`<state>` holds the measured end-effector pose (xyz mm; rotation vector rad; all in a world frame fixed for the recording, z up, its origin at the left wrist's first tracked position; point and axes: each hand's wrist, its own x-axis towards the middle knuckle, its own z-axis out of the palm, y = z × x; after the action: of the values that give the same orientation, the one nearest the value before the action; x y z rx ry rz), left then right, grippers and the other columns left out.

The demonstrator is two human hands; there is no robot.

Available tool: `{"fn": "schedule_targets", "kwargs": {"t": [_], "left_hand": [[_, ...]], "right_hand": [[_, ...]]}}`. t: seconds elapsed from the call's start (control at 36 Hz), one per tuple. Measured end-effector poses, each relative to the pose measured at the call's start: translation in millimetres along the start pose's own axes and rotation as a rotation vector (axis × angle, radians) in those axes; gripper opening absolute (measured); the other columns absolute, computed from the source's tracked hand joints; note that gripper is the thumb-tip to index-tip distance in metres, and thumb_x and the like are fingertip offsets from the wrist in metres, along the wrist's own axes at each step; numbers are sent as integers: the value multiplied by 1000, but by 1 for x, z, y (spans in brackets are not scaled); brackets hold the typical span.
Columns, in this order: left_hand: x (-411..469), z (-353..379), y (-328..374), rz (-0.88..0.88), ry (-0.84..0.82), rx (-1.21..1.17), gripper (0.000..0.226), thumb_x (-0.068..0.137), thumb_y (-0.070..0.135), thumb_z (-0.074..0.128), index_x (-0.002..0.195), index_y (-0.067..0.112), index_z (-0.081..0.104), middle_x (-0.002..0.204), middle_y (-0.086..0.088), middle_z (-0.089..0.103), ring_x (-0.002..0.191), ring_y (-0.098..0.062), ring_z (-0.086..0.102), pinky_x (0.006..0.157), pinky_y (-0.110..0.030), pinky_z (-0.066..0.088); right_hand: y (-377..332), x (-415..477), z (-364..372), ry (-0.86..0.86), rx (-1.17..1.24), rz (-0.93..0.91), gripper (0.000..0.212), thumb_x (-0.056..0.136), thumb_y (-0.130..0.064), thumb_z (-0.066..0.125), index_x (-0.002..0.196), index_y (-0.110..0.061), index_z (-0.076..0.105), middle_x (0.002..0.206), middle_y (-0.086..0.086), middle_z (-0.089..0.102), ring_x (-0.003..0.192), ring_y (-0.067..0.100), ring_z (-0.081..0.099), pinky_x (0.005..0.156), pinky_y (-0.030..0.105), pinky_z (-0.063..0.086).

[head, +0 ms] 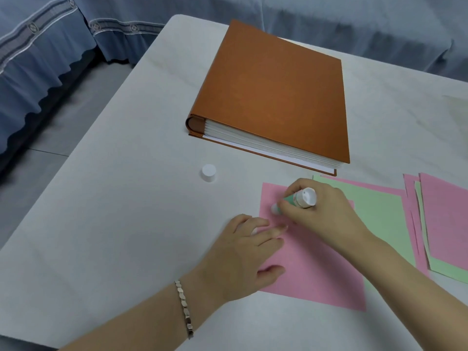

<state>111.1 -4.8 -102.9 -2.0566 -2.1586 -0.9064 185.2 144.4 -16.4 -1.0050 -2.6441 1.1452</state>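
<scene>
R hand (326,211) has its fingers curled tight round the glue stick (301,197), which tilts w/ its white base up and its tip down on the pink sheet (316,269), close to that sheet's far-left corner. L hand (243,252) lies flat, fingers straight and slightly apart, pressing on the pink sheet's left edge just beside the stick's tip; thumb rests on the sheet too. A metal bracelet (184,309) sits on the L wrist.

The pink sheet lies flat on the white tabletop (126,198), toward the near-right part, overlapping a green sheet (374,206) on its right. More pink & green sheets (443,224) are fanned in a loose stack toward the right edge. A white cap (209,172) stands by itself mid-tabletop, apart from both hands. A thick brown album (273,87), closed, lies toward the far edge, its near corner just beyond the green sheet. Blue fabric (38,59) hangs past the far-left corner
</scene>
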Motion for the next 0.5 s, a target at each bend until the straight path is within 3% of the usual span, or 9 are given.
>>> {"fn": "schedule_targets", "kwargs": {"t": [0.14, 0.25, 0.36, 0.5], "left_hand": [[0, -1, 1, -13, -16, 0, 33, 79, 42, 57, 96, 17, 70, 124, 6, 62, 105, -19, 57, 97, -32, 34], [0, -1, 2, -14, -23, 9, 32, 80, 41, 56, 97, 18, 70, 125, 6, 62, 106, -18, 56, 98, -32, 33], [0, -1, 4, 2, -30, 30, 33, 82, 39, 54, 106, 22, 70, 125, 4, 62, 105, -21, 58, 97, -35, 35], [-1, -2, 4, 17, -53, 56, 37, 84, 38, 51, 114, 24, 68, 126, 2, 61, 110, -22, 54, 100, -40, 34]], "right_hand": [[0, 11, -1, 30, 20, -26, 11, 73, -20, 72, 69, -12, 64, 66, -2, 67, 60, 10, 55, 52, 14, 38], [0, 23, -1, 55, -21, -47, 25, 74, -19, 67, 75, 6, 60, 67, 20, 61, 57, 15, 41, 50, 27, 29], [2, 28, -1, 148, 39, 5, 10, 75, -21, 68, 72, -12, 65, 58, -6, 61, 60, 12, 54, 51, 14, 37], [4, 15, -13, 164, 74, 37, 11, 73, -23, 68, 63, -20, 65, 54, -2, 64, 53, 5, 55, 52, 18, 39]]}}
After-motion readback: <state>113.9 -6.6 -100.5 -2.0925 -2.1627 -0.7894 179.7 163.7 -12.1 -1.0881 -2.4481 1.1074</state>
